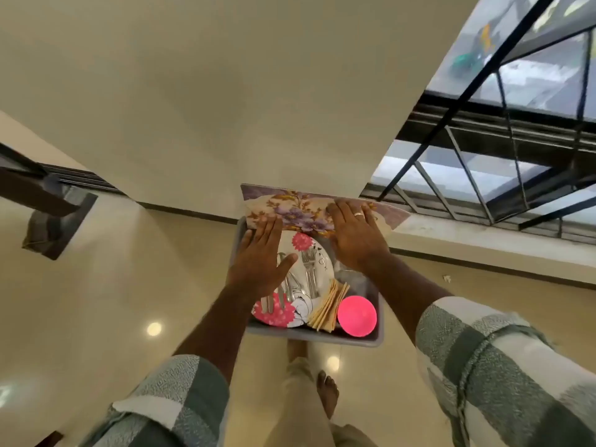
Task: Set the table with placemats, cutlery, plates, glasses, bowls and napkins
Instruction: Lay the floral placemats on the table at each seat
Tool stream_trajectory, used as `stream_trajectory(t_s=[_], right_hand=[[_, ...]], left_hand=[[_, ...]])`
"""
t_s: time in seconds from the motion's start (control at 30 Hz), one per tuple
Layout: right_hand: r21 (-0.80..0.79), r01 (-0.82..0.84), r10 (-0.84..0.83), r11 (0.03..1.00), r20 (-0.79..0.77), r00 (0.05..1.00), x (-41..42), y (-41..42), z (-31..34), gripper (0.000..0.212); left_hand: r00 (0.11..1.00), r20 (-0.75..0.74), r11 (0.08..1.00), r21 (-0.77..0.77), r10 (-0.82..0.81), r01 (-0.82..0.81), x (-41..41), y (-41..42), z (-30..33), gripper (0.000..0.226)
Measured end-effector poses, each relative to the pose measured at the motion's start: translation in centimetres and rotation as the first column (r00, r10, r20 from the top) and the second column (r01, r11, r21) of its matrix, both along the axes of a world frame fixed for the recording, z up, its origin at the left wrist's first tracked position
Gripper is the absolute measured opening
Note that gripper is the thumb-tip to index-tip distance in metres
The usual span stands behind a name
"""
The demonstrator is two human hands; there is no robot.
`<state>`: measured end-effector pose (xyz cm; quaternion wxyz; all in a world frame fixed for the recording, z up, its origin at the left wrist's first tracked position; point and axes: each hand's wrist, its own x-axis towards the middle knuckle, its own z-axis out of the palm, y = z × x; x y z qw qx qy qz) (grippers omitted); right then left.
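both hands, left hand (258, 256) and right hand (353, 235), spread flat on the floral placemat (300, 211) over a loaded tray (374, 341); a hasty pull could topple the plate (301, 279)

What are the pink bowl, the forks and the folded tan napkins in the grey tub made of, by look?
Round pink bowl: likely plastic, from its smooth, uniform, saturated colour. Forks: metal, probably stainless steel, with a bright silver, mirror-like shine. Folded tan napkins: paper or thin cloth; matte, thin stacked layers, cannot tell which. Grey tub: looks plastic, with a dull moulded rim.

Both hands, left (258, 262) and right (354, 235), lie flat on a floral placemat (300, 211); grey tray (380, 321) below holds plate (309, 269)
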<state>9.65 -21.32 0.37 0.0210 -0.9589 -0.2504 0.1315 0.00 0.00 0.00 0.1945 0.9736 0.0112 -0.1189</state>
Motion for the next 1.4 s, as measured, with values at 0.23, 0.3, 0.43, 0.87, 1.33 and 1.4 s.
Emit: stream_trajectory(t_s=[0.23,0.3,0.43,0.87,1.33,1.4], right_hand=[[-0.064,0.014,-0.020,0.998,-0.102,0.995,5.7,3.5,-1.9,0.086],[-0.057,0.025,-0.033,0.998,-0.133,0.991,6.6,4.1,-2.5,0.081],[-0.038,0.049,-0.054,0.998,-0.134,0.990,7.7,5.0,-3.7,0.050],[-0.097,-0.072,0.060,0.993,-0.120,0.991,9.5,3.9,-4.3,0.029],[0.467,-0.200,0.239,0.861,-0.025,0.971,11.1,0.7,6.6,0.031],[0.524,-0.244,0.287,0.816,-0.001,0.958,10.9,0.7,9.0,0.032]], left_hand=[[0.993,-0.121,0.998,-0.059,-0.009,0.002,4.7,2.9,-3.5,0.076],[0.990,-0.140,0.997,-0.082,0.000,-0.012,5.8,3.3,-4.1,0.074],[0.982,-0.190,0.991,-0.129,0.009,-0.034,7.1,3.3,-4.6,0.071],[0.974,-0.221,0.986,-0.146,0.048,-0.082,6.4,3.6,-4.1,0.071],[0.831,-0.265,0.782,-0.289,0.489,-0.552,2.5,-1.6,2.9,0.052],[0.780,-0.263,0.718,-0.307,0.567,-0.625,1.8,-1.7,4.2,0.053]])
